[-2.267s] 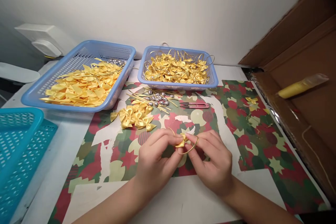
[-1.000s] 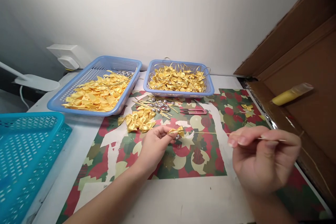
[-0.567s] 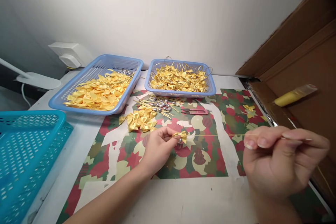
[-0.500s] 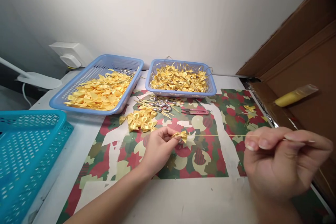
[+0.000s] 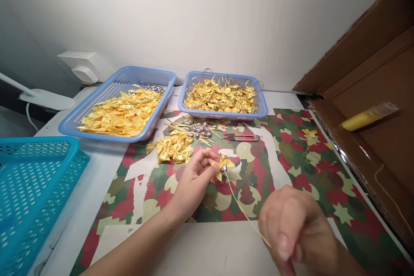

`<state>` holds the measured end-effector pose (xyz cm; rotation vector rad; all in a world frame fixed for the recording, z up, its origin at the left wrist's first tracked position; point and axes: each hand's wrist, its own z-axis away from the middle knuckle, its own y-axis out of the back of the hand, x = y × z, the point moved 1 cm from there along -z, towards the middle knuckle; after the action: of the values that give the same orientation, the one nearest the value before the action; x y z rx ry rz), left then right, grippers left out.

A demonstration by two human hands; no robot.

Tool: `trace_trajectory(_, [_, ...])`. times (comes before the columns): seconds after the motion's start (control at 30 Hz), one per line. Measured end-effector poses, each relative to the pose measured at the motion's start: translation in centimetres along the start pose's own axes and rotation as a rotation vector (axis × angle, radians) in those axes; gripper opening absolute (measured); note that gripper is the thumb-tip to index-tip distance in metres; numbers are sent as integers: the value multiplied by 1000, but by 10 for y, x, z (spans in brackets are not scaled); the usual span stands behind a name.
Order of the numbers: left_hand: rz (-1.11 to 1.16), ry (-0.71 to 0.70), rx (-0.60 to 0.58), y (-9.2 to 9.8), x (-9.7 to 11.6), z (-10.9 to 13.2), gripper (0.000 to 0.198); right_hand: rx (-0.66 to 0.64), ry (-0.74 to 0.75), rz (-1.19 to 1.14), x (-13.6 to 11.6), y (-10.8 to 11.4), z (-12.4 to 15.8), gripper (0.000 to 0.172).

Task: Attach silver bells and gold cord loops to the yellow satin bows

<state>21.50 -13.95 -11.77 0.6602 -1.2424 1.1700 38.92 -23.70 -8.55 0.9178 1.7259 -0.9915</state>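
Observation:
Between the thumb and fingers of my left hand (image 5: 196, 183) is a gold ribbon bow (image 5: 224, 164) with a small silver bell (image 5: 224, 168) at its middle. A thin yellow thread (image 5: 241, 207) runs from the bell in a slack curve to my right hand (image 5: 297, 228), whose fingers are closed on it near the front of the table. Left of the bow lies a small heap of gold bows (image 5: 174, 146). Behind it are loose silver bells (image 5: 200, 128) among short gold ties (image 5: 207, 140). Pink thread snips (image 5: 242, 137) rest beyond my hands.
A blue basket (image 5: 64, 127) of gold bows and bells stands at back left, another blue basket (image 5: 223, 115) of looped bows beside it. A teal basket (image 5: 73, 151) is at left. Cardboard (image 5: 365, 69) with a yellow tube (image 5: 368, 116) borders the right.
My right hand has come down and inward, toward me. The thread, stretched taut sideways before, now hangs slack. The bow in my left hand has turned so its bell faces me.

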Motion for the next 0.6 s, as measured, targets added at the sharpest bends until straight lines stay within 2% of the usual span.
trace_trajectory(0.13, [-86,-43,-7,5,-1,0,9,-58,-172,-15,-1,5,3,26])
trace_trajectory(0.23, [-179,-44,-36,6,1,1,12,10,-256,29,-3,9,-5,25])
trace_trajectory(0.37, [-230,-46,-59,5,-1,4,12,202,-343,377,4,7,-20,19])
trace_trajectory(0.47, [-280,-62,-58,5,-3,5,12,235,-382,580,14,2,-25,17])
trace_trajectory(0.6, [-346,-95,-63,4,-3,6,10,290,-343,734,25,0,-26,16])
